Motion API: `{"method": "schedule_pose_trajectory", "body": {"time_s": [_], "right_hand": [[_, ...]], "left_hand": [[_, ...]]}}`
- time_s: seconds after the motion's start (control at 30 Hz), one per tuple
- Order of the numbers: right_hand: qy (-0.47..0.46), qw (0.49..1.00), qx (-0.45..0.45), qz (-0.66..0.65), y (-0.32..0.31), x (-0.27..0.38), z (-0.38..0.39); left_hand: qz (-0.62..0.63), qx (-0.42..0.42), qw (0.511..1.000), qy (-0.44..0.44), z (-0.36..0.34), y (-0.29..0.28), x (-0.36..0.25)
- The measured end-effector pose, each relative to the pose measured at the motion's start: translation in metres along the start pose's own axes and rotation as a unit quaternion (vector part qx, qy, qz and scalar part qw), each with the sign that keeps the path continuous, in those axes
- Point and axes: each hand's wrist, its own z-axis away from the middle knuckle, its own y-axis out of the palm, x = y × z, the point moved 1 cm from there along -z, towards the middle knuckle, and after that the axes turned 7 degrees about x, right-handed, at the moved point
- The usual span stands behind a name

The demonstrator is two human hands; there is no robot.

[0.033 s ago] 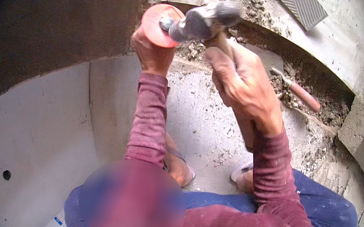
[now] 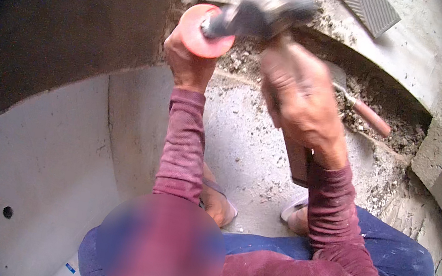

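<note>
My left hand (image 2: 188, 64) grips a chisel with a round orange guard (image 2: 206, 42), held upright in the rubble-strewn channel. Its metal top (image 2: 208, 27) is under or right beside a blurred dark hammer head (image 2: 267, 17). My right hand (image 2: 298, 95), fingers wrapped round the hammer's handle, is right of the chisel. A trowel (image 2: 370, 117) with a pinkish-red grip lies in the rubble (image 2: 404, 128) to the right, its blade partly hidden. A brown elongated piece (image 2: 295, 165), which I cannot make out, shows below my right hand.
A grey ridged piece (image 2: 365, 10) lies on the upper ledge. A dark wall surface (image 2: 78, 14) and a pale curved panel (image 2: 39, 142) with a hole are at left. A rough block edge (image 2: 434, 156) is at right. My feet (image 2: 215, 207) are below my hands on gritty flooring.
The hammer head and my right hand have shifted slightly rightward and are more blurred. My left hand and the orange guard have moved a little to the right.
</note>
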Motion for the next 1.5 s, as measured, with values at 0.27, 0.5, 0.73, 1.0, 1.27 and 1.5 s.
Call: {"method": "schedule_pose_trajectory", "body": {"time_s": [0.27,0.5,0.73,1.0,1.27,1.5], "right_hand": [[0.117,0.977,-0.102,-0.144,-0.03,0.017,-0.008],[0.168,0.968,-0.099,-0.158,-0.03,-0.006,-0.005],[0.145,0.948,-0.125,-0.253,-0.049,-0.026,-0.006],[0.078,0.935,-0.141,-0.316,-0.054,-0.031,-0.006],[0.255,0.937,0.078,-0.228,-0.028,-0.041,-0.006],[0.122,0.957,-0.11,-0.24,-0.015,-0.034,0.0]], "left_hand": [[-0.107,0.037,0.994,0.005,-0.002,0.0,-0.026],[-0.093,0.039,0.994,-0.05,-0.004,0.009,-0.012],[-0.123,0.012,0.991,-0.057,-0.004,0.027,-0.008],[-0.141,-0.02,0.989,-0.036,-0.003,0.034,0.004],[-0.127,0.003,0.99,-0.059,-0.002,0.028,-0.001],[-0.164,0.026,0.985,-0.038,-0.002,0.029,-0.001]]}}
